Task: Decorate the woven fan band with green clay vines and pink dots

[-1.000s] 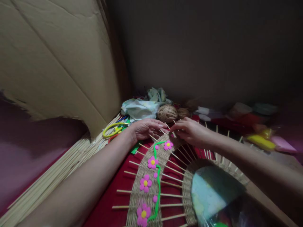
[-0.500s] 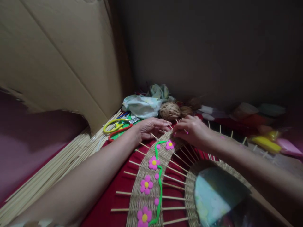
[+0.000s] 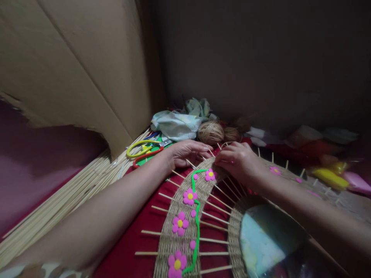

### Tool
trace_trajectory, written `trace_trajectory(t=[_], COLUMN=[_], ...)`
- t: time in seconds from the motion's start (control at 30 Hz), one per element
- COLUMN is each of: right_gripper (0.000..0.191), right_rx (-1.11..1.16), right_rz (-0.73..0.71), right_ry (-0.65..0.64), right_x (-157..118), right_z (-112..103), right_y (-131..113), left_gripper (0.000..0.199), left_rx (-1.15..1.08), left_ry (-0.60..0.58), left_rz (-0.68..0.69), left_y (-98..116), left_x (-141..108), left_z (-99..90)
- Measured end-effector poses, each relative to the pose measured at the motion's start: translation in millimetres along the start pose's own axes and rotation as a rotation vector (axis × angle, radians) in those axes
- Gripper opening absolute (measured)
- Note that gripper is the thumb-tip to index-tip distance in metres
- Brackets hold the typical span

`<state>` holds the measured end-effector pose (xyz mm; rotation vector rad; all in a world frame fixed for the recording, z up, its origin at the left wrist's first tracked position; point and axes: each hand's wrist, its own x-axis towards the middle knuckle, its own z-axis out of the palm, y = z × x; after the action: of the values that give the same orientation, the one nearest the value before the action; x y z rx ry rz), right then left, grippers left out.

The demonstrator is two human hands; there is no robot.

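Note:
A round woven twine frame (image 3: 174, 206) with wooden sticks spreading outward lies before me. Pink clay flowers (image 3: 180, 224) with yellow centres, small pink dots and a wavy green clay strip (image 3: 197, 220) decorate its outer band. At the far left edge of the band, my left hand (image 3: 188, 152) rests by the stick ends, fingers stretched forward. My right hand (image 3: 239, 160) is over the band's far part, just right of the topmost flower, fingers pinched down; whatever lies between its fingertips is hidden. An inner woven ring (image 3: 234, 231) surrounds a pale patterned centre (image 3: 259, 239).
Yellow-and-red-handled scissors (image 3: 145, 152) lie beyond my left forearm. Twine balls (image 3: 210, 132) and pale cloth (image 3: 176, 125) sit at the back. Many long sticks (image 3: 66, 197) lie at left beside cardboard (image 3: 95, 58). Yellow (image 3: 330, 177) and pink (image 3: 358, 182) packets are at right.
The view has shifted slightly, so more flowers show beyond my right forearm. Both hands stay at the far part of the band, with only small finger movement.

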<state>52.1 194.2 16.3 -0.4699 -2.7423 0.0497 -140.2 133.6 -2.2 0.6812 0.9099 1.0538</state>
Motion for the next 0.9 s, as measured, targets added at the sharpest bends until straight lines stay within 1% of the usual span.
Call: trace_trajectory(t=[0.17, 0.37, 0.5, 0.67, 0.8, 0.9], right_gripper=[0.013, 0.019, 0.019, 0.018, 0.024, 0.026], right_rx=[0.000, 0.030, 0.033, 0.016, -0.050, -0.123], right_rz=[-0.006, 0.013, 0.005, -0.030, -0.054, -0.076], right_ry=[0.016, 0.073, 0.053, 0.029, 0.078, 0.092], right_x=[-1, -5, -6, -6, -9, -13], right_z=[2, -1, -1, -3, -4, -5], right_y=[2, 8, 8, -1, -12, -19], left_gripper=[0.025, 0.025, 0.025, 0.023, 0.023, 0.028], left_rx=[-0.009, -0.005, 0.002, 0.003, -0.002, -0.013], left_ry=[0.007, -0.015, -0.029, -0.036, -0.035, -0.049], left_rz=[0.006, -0.031, -0.031, -0.027, -0.033, -0.036], left_y=[1, 0, -1, -1, -1, 0], left_x=[-1, 0, -1, 0, 1, 0], left_z=[1.0, -3.3, -3.6, -3.4, -4.8, -5.5])
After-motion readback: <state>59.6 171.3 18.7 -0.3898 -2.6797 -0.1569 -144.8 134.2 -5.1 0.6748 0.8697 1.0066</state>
